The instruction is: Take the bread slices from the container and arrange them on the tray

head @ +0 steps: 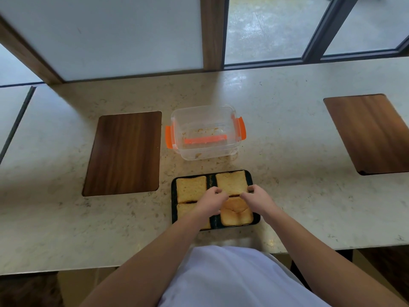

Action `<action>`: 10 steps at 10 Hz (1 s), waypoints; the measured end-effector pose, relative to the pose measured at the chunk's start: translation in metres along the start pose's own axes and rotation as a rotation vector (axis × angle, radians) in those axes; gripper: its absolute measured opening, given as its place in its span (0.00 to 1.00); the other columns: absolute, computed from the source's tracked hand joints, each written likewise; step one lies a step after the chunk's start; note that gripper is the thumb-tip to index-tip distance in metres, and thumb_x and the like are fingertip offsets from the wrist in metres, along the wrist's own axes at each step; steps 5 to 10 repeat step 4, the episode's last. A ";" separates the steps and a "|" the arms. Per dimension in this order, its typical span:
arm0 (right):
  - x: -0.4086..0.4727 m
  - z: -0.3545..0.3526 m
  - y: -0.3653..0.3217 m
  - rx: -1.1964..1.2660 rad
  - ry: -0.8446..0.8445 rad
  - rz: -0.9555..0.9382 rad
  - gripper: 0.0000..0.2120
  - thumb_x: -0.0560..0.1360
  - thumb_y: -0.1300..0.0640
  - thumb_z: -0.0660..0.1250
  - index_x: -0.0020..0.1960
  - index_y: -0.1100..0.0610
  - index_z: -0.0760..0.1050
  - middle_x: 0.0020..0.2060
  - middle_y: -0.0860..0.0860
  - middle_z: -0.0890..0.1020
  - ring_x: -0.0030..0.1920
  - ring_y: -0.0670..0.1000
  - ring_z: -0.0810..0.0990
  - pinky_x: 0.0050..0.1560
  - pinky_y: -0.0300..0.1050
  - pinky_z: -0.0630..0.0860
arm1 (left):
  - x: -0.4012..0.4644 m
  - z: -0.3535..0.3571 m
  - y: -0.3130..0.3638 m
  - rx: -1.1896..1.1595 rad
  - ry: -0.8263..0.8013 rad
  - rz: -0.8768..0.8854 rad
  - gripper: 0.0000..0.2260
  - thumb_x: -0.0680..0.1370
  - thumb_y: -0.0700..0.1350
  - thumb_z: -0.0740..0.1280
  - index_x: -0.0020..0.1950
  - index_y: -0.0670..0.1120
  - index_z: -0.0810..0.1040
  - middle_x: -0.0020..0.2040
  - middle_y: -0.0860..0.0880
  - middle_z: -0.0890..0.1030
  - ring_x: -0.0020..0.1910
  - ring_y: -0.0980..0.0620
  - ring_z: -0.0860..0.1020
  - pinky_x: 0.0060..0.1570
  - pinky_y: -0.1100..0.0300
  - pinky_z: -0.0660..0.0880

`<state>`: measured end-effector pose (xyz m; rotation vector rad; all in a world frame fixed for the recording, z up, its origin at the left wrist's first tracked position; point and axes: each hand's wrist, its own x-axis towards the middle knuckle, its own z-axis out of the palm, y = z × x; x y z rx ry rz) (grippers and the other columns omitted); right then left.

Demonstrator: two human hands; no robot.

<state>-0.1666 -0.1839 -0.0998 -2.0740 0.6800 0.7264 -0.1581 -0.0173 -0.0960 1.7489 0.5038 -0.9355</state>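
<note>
A dark tray (174, 197) lies on the counter near its front edge, with several toasted bread slices on it. The far right slice (232, 181) has both my hands at its near edge: my left hand (212, 199) pinches its near left corner and my right hand (257, 197) its near right corner. The far left slice (191, 188) lies flat. My left forearm covers most of the near left slice (183, 209). The near right slice (236, 214) looks cracked. Behind the tray stands a clear plastic container (204, 134) with orange clips, holding only crumbs.
A dark wooden board (124, 152) is set into the counter left of the container, and another wooden board (374, 131) lies at the far right. The pale stone counter (298, 185) runs under a window wall. My white shirt fills the lower middle.
</note>
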 end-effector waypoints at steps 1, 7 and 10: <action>0.000 0.002 -0.002 -0.001 0.002 0.014 0.30 0.79 0.52 0.66 0.78 0.59 0.66 0.72 0.57 0.74 0.68 0.57 0.74 0.65 0.53 0.76 | 0.000 -0.001 -0.001 -0.012 0.000 -0.006 0.23 0.79 0.49 0.64 0.73 0.48 0.67 0.64 0.48 0.73 0.59 0.49 0.74 0.49 0.56 0.77; -0.010 0.010 -0.018 -0.125 0.124 0.022 0.29 0.77 0.50 0.65 0.75 0.59 0.68 0.71 0.59 0.73 0.69 0.61 0.72 0.67 0.59 0.73 | -0.012 -0.008 -0.010 0.300 0.193 0.284 0.20 0.77 0.48 0.63 0.68 0.48 0.71 0.51 0.54 0.77 0.46 0.55 0.77 0.43 0.58 0.76; -0.010 0.010 -0.018 -0.125 0.124 0.022 0.29 0.77 0.50 0.65 0.75 0.59 0.68 0.71 0.59 0.73 0.69 0.61 0.72 0.67 0.59 0.73 | -0.012 -0.008 -0.010 0.300 0.193 0.284 0.20 0.77 0.48 0.63 0.68 0.48 0.71 0.51 0.54 0.77 0.46 0.55 0.77 0.43 0.58 0.76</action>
